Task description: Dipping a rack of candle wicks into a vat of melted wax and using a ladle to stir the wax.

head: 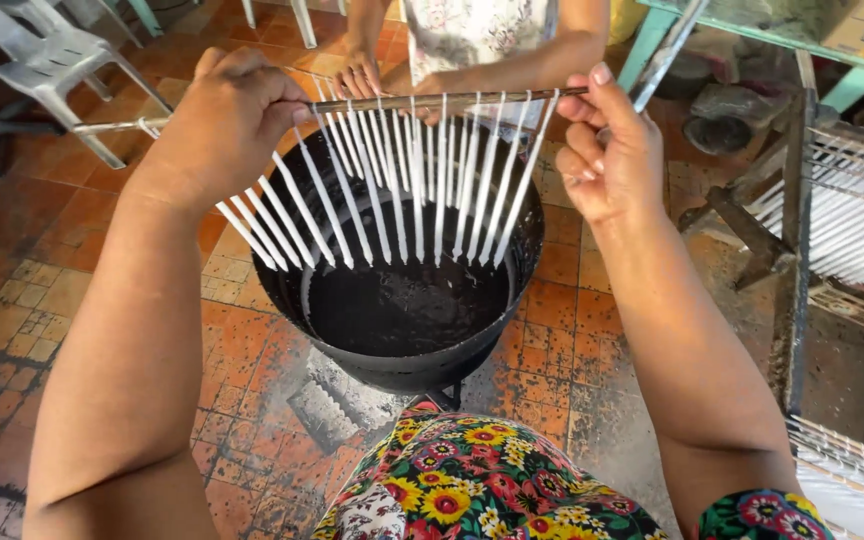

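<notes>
My left hand (227, 120) grips a thin wooden rod (432, 100) near its left end, and my right hand (607, 150) holds its right end between the fingertips. Several thin white candles (392, 190) hang from the rod by their wicks, swinging forward and to the left. They dangle over a round black pot (302, 290) of dark liquid that stands on the tiled floor. Another person's hands (362, 75) touch the rod from the far side of the pot.
Racks with rows of white candles (862, 215) stand at the right, and another rack (852, 470) sits at the lower right. A white plastic chair (52, 60) stands at the upper left. A teal table leg (642, 45) rises behind the pot.
</notes>
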